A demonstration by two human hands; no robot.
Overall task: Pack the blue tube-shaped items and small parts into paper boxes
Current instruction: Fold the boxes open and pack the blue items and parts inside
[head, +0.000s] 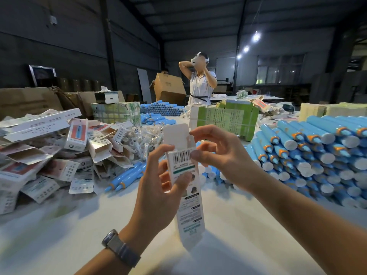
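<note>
A long white paper box (188, 205) with a barcode stands upright above the white table (59, 245), its top flap open. My left hand (158, 185) grips the box around its upper half. My right hand (216, 153) pinches the box's top edge beside the flap. A large stack of blue tubes (309, 147) with orange collars lies to the right. Two more blue tubes (127, 177) lie left of the box. A heap of small parts in clear bags (145, 139) sits behind the box.
A pile of filled and flat white boxes (49, 147) covers the left side. Bundled green carton stacks (224, 118) stand behind, with more blue tubes (158, 109). A person (200, 84) wearing a headset stands across the table. Brown cardboard boxes (168, 88) stand at the back.
</note>
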